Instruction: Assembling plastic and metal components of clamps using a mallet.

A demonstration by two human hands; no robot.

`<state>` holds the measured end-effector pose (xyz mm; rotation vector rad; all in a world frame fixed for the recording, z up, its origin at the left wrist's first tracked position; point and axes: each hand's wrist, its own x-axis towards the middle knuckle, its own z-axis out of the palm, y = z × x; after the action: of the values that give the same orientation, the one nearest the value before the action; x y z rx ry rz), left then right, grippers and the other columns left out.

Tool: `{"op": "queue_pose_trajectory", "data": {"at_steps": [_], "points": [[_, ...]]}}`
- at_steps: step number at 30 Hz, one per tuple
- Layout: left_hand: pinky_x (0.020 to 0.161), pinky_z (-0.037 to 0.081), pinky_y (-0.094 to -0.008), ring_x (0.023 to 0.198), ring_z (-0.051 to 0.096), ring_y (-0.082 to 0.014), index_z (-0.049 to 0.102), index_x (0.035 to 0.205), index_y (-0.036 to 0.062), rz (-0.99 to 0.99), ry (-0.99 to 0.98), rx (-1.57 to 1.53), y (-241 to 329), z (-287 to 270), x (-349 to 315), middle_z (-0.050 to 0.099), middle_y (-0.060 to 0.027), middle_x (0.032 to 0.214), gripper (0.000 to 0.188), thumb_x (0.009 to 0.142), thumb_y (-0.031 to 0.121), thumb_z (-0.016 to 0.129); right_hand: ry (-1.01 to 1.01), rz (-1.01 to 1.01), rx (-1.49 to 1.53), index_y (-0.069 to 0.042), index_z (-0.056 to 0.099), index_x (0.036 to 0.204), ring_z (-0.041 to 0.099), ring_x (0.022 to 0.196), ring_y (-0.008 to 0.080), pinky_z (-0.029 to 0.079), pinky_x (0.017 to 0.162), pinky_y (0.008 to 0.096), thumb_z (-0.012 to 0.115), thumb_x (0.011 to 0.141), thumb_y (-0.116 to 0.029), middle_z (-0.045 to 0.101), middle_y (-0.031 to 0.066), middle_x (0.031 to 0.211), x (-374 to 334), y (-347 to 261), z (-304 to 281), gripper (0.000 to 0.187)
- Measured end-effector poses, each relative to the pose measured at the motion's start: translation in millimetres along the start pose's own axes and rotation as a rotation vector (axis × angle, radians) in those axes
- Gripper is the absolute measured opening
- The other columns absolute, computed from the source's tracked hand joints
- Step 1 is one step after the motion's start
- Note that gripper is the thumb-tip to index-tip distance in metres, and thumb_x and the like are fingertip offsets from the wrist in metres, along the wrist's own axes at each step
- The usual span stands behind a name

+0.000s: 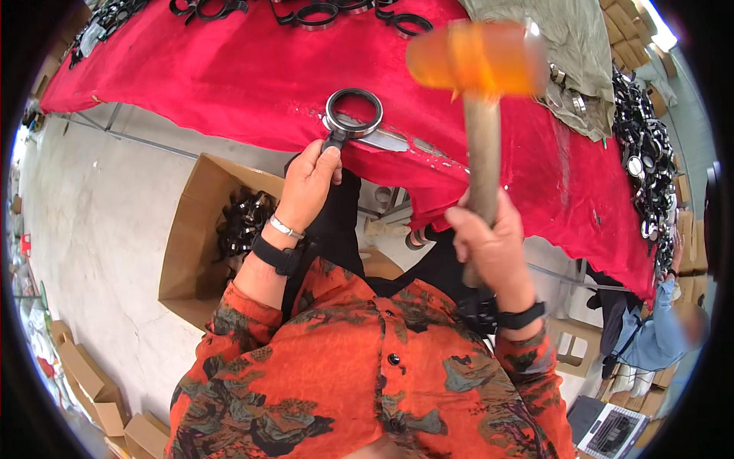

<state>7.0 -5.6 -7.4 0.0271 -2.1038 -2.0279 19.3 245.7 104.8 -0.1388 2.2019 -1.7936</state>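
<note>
Bare red cloth (229, 84) lies open left of the ring clamp (353, 112) (held at the table's edge), while black ring piles (646, 153) crowd the right end.

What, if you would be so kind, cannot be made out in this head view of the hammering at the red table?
- Mallet head: motion-blurred, its faces unclear.
- Mallet handle: lower end hidden inside the right hand.
- Ring clamp: tab covered by the left hand thumb.
- Cardboard box: black parts inside too small to identify.

Open brown cardboard box (187, 229) on floor; laptop screen (612, 432) lower right.
</note>
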Motion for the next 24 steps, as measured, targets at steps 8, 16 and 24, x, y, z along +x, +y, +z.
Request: {"op": "queue_pose_trajectory", "data": {"at_steps": [8, 16, 24], "points": [[0.064, 0.043, -0.0259, 0.066, 0.052, -0.0109, 0.052, 0.081, 0.0031, -0.007, 0.016, 0.024, 2.3, 2.9, -0.8, 0.053, -0.0015, 0.069, 0.029, 0.1, 0.025, 0.046, 0.02, 0.036, -0.267, -0.001, 0.052, 0.09, 0.05, 0.055, 0.009, 0.042, 0.051, 0.0276, 0.074, 0.08, -0.021, 0.058, 0.0041, 0.063, -6.8, -5.6, 4.7, 0.032], [0.055, 0.044, -0.0301, 0.057, 0.056, -0.0161, 0.051, 0.08, 0.0003, 0.06, 0.165, 0.107, 0.8, 18.4, 5.1, 0.056, -0.0078, 0.062, 0.029, 0.095, 0.025, 0.052, -0.13, -0.282, -0.78, 0.002, 0.049, 0.089, 0.06, 0.065, 0.0393, 0.047, 0.057, 0.0415, 0.074, 0.078, -0.032, 0.057, 0.0244, 0.071, 39.1, 5.1, 28.3, 0.044], [0.055, 0.043, -0.0347, 0.056, 0.057, -0.0228, 0.051, 0.077, 0.001, 0.039, 0.164, 0.109, -1.1, 13.6, 2.1, 0.056, -0.01, 0.06, 0.031, 0.094, 0.028, 0.054, -0.087, -0.314, -0.647, 0.005, 0.049, 0.092, 0.058, 0.064, 0.0395, 0.047, 0.058, 0.0408, 0.072, 0.079, -0.031, 0.057, 0.0224, 0.068, 37.0, -39.3, 41.5, 0.044]]}}
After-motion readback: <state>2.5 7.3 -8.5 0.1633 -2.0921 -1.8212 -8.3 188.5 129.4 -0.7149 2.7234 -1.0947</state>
